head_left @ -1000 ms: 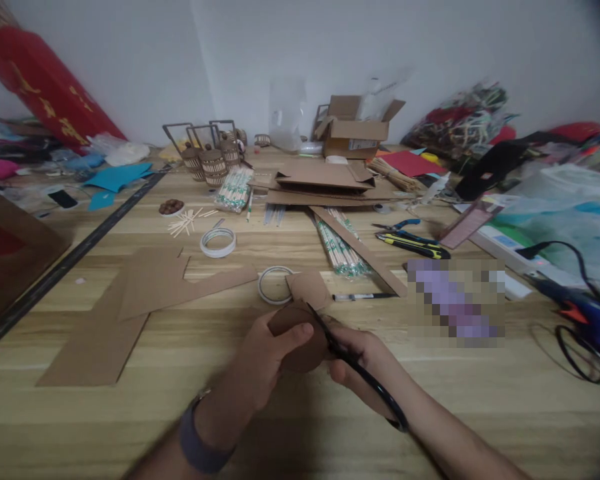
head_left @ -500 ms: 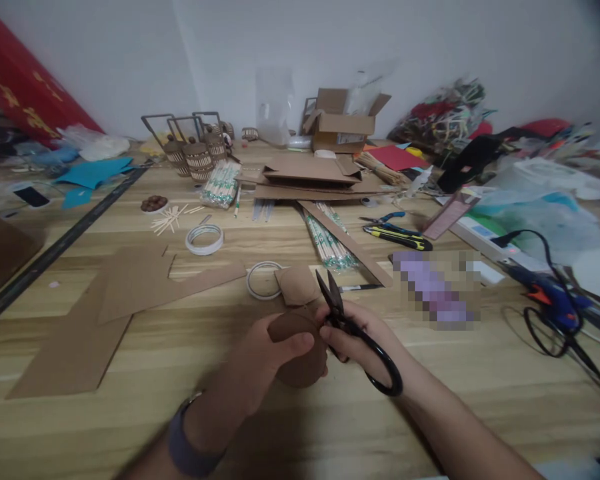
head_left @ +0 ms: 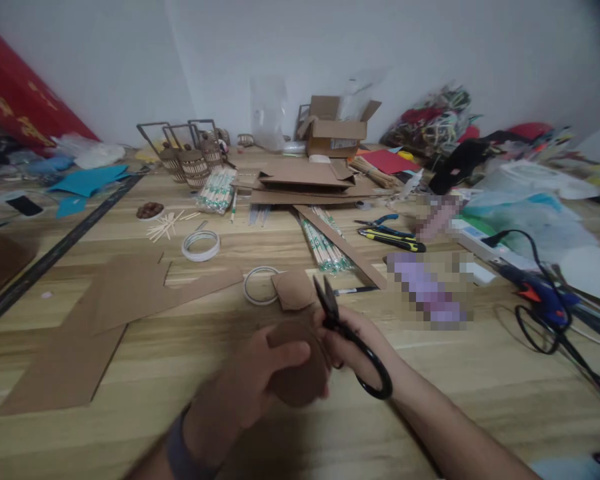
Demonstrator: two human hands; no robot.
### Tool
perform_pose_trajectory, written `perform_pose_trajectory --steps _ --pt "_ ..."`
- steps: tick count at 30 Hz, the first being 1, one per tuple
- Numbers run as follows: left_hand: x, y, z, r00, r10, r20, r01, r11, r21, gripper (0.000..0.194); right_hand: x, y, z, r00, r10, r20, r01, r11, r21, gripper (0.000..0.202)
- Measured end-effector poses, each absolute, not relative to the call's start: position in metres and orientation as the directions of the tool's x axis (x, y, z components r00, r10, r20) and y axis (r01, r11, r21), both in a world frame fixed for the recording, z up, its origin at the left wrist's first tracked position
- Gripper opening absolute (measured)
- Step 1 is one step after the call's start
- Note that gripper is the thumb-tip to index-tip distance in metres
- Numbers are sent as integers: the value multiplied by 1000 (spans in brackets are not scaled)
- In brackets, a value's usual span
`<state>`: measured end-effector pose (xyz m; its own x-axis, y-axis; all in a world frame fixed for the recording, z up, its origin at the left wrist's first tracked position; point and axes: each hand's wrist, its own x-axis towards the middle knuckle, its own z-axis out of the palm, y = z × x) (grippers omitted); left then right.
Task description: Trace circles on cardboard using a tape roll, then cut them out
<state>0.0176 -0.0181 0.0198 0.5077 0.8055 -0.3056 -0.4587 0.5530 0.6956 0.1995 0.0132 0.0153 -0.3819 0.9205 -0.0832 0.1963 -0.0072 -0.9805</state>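
My left hand grips a round brown cardboard disc, its thumb lying across the face. Black-handled scissors are in my right hand, their blades slightly apart and pointing up and away from me. The fingers of that hand also meet the disc's right edge. Just beyond the disc lies a small cardboard piece with a rounded outline, touching or overlapping a thin roll of tape. Some of my left fingers are hidden behind the disc.
Cut cardboard sheets lie at left, near a white tape roll. Packed sticks, a yellow-black utility knife and pliers lie ahead. A blue glue gun with its cord is at right. Stacked cardboard stands farther back.
The view has shifted slightly. Both hands, still on the disc and scissors, sit a little lower in the picture, and the disc appears slightly turned.
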Motion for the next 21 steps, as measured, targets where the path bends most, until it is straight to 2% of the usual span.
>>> perform_pose_trajectory --steps 3,5,12,17,21 --pt "12 -12 19 357 877 -321 -497 470 730 31 202 18 14 -274 956 -106 107 -79 -991 21" --pt "11 -11 17 337 877 -342 -465 471 750 31 202 20 14 -262 961 -92 88 -71 -994 22" --pt "18 -14 8 378 849 -369 -377 505 776 42 194 11 19 -416 898 -142 104 -109 -989 21" --pt "17 -14 9 431 834 -344 -377 513 771 38 197 9 22 -438 884 -162 165 -98 -981 23" --pt "16 -16 6 527 792 -308 -382 545 747 38 202 10 21 -519 841 -153 129 -100 -987 24"
